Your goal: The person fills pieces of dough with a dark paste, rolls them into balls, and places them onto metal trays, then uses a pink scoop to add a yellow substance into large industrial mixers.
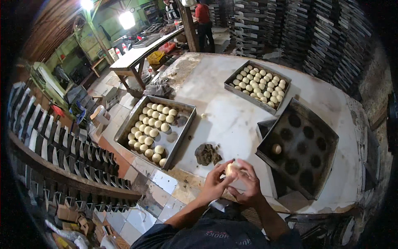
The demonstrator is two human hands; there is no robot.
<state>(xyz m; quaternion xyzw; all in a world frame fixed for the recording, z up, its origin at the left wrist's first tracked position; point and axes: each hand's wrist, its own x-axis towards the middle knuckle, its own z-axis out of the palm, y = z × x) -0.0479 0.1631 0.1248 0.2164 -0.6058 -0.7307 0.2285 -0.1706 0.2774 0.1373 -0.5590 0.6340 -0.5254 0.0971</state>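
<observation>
My left hand (216,182) and my right hand (248,184) are cupped together near the front edge of the pale worktable (215,83), both closed around a pale piece of dough (232,168). Just beyond them lies a dark brown crumbly lump (205,155). To the left is a metal tray (182,138) holding rows of pale dough balls (154,133). A second tray (235,92) of dough balls stands at the back right. On the right a dark tray (316,124), resting on another, has round marks and a single ball (277,149) in it.
Stacks of metal trays (331,41) line the back right, and a rack (70,166) stands to the left above the tiled floor (163,180). Behind are a long bench (137,52), a wooden post (188,29) and a person in red (203,20), with another partly visible.
</observation>
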